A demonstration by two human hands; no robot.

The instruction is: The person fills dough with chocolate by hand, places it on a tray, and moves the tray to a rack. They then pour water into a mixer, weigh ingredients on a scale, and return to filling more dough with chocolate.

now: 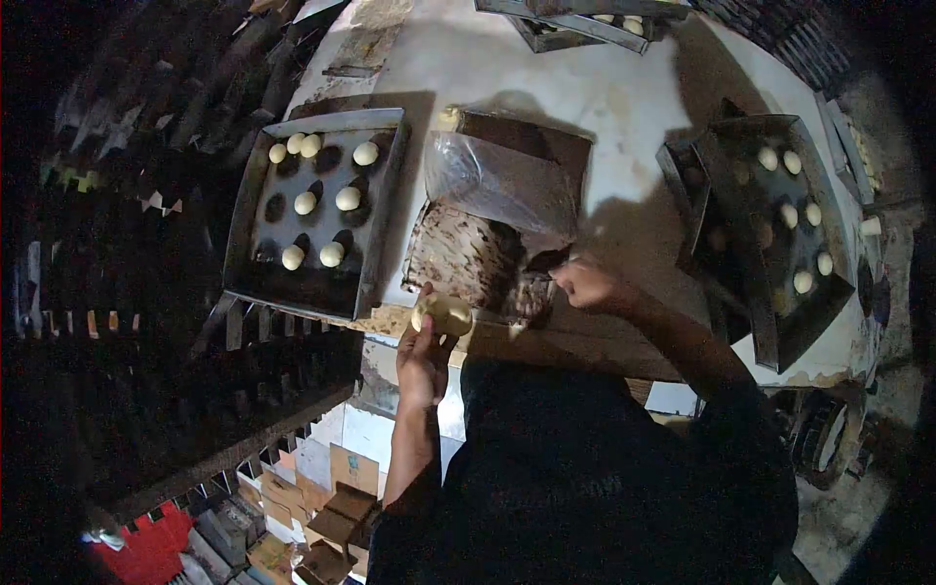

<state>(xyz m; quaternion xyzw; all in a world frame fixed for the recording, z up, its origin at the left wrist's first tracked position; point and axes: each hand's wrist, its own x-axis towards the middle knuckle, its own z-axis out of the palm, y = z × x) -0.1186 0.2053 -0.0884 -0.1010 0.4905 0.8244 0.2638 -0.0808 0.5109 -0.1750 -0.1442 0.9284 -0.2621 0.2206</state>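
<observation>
My left hand is closed around a flattened piece of pale dough at the table's front edge. In front of it lies a mass of brown, chocolate-like filling in an open box, partly covered by a clear plastic bag. My right hand, fingers curled, grips a small dark scoop-like tool whose tip overlaps the filling's right side. Its exact kind is hard to make out in the shadow.
On the left stands a metal tray with several dough balls. A second tray with dough balls lies on the right, overlapping another tray. More trays sit at the far edge. Cardboard boxes lie below, left of me.
</observation>
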